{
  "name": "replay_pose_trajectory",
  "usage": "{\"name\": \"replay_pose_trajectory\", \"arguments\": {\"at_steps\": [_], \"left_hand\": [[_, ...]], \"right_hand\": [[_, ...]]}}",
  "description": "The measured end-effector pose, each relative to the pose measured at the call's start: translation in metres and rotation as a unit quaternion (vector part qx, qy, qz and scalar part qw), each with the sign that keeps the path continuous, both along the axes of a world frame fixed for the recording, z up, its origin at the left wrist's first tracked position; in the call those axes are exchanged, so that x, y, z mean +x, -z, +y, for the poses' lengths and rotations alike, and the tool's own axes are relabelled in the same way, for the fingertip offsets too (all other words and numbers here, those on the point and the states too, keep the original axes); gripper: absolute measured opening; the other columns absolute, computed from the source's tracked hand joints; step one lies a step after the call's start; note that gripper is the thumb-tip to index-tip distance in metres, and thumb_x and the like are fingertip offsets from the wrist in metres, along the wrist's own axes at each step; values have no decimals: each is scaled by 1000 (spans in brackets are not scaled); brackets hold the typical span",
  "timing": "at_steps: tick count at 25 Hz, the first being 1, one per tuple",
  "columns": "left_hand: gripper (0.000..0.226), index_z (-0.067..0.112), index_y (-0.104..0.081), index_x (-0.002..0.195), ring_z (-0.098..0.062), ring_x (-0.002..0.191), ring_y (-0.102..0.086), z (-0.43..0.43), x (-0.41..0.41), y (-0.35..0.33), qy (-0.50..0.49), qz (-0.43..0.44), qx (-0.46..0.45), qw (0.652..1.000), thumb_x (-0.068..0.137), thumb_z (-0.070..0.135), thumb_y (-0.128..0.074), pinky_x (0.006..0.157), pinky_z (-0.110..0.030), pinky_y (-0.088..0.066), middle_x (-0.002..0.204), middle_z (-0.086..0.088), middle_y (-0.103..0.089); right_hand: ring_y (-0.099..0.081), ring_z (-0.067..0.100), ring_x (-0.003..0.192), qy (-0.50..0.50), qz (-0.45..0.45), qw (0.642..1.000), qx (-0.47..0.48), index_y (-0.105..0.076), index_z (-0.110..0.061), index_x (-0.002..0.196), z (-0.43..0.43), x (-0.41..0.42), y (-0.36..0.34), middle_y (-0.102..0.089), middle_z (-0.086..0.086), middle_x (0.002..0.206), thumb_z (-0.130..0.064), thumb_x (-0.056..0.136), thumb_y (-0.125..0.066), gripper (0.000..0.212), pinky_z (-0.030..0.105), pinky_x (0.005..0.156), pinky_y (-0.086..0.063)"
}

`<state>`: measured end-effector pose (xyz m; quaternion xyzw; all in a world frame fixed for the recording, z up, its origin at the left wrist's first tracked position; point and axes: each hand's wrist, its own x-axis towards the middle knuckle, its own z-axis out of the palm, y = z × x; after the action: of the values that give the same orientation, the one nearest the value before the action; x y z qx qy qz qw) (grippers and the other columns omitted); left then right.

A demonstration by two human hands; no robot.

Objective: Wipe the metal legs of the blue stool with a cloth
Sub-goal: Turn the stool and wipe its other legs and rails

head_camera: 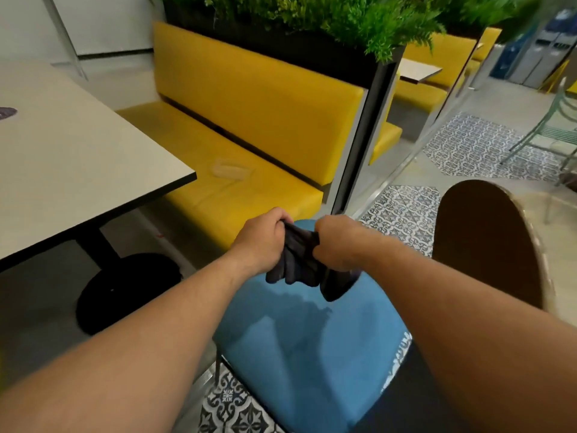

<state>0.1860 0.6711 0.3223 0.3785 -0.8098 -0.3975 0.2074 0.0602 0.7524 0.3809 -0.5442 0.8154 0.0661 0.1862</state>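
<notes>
Yellow bench (249,120) at 11 o'clock | black planter (290,50) at 12 o'clock behind backrest, filled with green foliage (359,17) | blue stool (306,354) at 6 o'clock, directly below hands | dark cloth (299,257) bunched above seat | left hand (262,239) and right hand (337,242) both clenched on cloth, close together.

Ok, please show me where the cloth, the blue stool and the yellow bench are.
cloth (298,257), head view, bunched middle.
blue stool (312,354), head view, seat top.
yellow bench (249,101), head view, backrest.
</notes>
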Motion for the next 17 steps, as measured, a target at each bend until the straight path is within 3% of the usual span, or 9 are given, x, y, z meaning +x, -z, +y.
{"name": "replay_pose_trajectory", "arguments": {"at_steps": [7,17], "left_hand": [[28,29,-57,89,-18,68,-52,48,-68,-31,-82,-28,-28,996,100,19,-33,52,-31,-38,82,-2,-61],[27,26,-58,93,-21,73,-55,68,-122,-47,-105,-43,-56,992,101,18,-33,57,-34,-42,84,-2,-62]], "right_hand": [[-52,22,70,-71,-57,993,-69,-53,-12,90,34,-84,-10,-55,8,85,-23,90,-56,11,30,58,-42],[-60,26,91,-121,-102,980,-125,-63,-11,108,50,-157,-21,-64,9,102,-30,91,-63,25,39,79,-53]]}}
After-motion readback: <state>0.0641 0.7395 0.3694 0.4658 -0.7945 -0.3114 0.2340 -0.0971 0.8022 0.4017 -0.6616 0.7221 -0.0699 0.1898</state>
